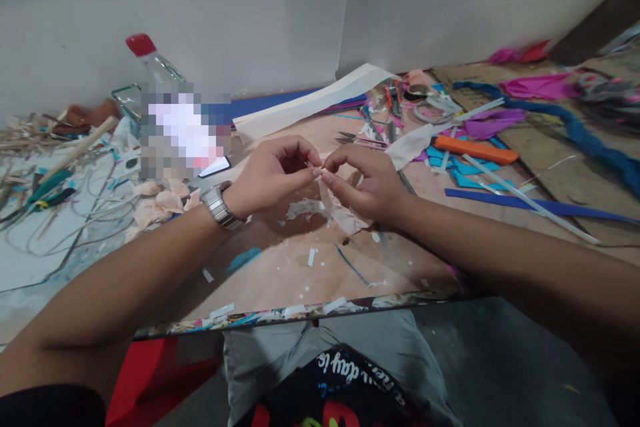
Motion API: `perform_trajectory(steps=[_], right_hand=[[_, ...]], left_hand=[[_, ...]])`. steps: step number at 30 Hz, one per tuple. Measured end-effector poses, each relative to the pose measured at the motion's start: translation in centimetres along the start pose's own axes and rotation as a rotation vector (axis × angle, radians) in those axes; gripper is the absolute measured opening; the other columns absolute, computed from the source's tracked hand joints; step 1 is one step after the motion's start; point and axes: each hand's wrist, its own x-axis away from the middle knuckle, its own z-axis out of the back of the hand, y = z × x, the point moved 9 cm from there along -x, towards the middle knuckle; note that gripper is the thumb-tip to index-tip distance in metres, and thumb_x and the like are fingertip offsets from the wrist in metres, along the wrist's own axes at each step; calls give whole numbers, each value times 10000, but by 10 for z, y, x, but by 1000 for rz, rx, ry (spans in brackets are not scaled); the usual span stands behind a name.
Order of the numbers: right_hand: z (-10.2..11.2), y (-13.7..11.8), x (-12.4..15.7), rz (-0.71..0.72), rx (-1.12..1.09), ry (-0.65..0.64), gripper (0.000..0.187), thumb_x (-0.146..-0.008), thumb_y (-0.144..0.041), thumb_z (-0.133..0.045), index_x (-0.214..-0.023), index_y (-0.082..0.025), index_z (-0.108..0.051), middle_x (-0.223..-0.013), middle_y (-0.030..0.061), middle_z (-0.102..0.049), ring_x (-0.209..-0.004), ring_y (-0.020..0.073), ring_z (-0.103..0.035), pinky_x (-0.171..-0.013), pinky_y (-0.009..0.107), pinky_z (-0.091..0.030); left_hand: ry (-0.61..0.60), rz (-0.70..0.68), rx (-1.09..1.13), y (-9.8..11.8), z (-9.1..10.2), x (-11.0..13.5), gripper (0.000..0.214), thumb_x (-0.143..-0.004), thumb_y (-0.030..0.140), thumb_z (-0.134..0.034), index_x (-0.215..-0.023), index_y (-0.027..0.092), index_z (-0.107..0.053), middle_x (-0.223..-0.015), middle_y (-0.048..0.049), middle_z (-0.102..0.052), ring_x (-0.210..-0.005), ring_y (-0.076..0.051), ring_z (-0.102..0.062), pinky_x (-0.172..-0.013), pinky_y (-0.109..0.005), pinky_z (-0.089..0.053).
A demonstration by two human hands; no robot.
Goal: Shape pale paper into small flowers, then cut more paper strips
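My left hand (pixel 267 174), with a metal watch (pixel 220 206) on its wrist, and my right hand (pixel 373 180) meet over the middle of the table. Thumb and forefinger of each are pinched together, fingertips nearly touching. Between them is the end of a pale crepe paper strip (pixel 350 217), which hangs below my right hand. Another pale piece of paper (pixel 413 147) shows behind that hand. On the tabletop below lies a whitish dried patch (pixel 305 209). Peach crumpled paper pieces (pixel 167 200) lie left of my left wrist.
Behind my hands lie a long cream paper strip (pixel 310 104), scissors (pixel 360 139) and tape rolls (pixel 435 107). An orange cutter (pixel 475 148) and blue scraps are at the right. A bottle with a red cap (pixel 141 45), a phone (pixel 215 166) and green-handled pliers (pixel 47 187) are at the left.
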Motion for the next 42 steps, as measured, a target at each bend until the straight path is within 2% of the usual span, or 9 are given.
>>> perform_trajectory(steps=[6,11,15,25,35,42], right_hand=[[1,-2,-1,27,4,21,194,-956,-377,-653,-844,-219,-640,-804,37,-699,-753,190,-655,-732,331,-492],[1,2,-1,-28,57,22,215,-939,-387,-664,-799,-227,-635,-772,30,-704,-721,191,-647,-713,338,-484],[1,3,-1,-44,75,22,192,-926,-357,-684,-793,-223,-642,-763,26,-704,-718,192,-652,-712,339,-481],[2,5,0,-36,87,48,211,-920,-381,-695,-789,-226,-638,-769,28,-722,-720,193,-654,-711,342,-480],[1,8,-1,-58,89,40,273,-933,-452,-693,-788,-226,-646,-767,26,-723,-699,185,-641,-695,337,-478],[0,8,-1,-45,131,39,242,-932,-408,-689,-782,-223,-648,-759,30,-716,-710,192,-642,-703,340,-473]], left_hand=[[16,1,0,-2,2,-1,150,-795,221,-781,-870,130,-689,-816,-40,-692,-704,-110,-619,-647,-235,-501],[35,-23,-117,3,4,0,147,-793,244,-794,-846,135,-713,-759,-41,-709,-639,-105,-604,-580,-226,-473],[39,-39,-179,6,4,1,139,-804,257,-788,-841,134,-735,-759,-49,-732,-648,-112,-633,-590,-224,-499],[70,-68,-238,11,5,3,301,-791,426,-845,-818,140,-760,-770,-66,-762,-657,-123,-660,-591,-217,-520],[46,-47,-188,9,4,1,281,-777,379,-861,-829,131,-739,-760,-64,-758,-666,-132,-680,-604,-224,-537],[24,-38,-151,4,1,1,187,-842,302,-779,-884,132,-713,-827,-71,-757,-727,-141,-692,-670,-252,-547]])
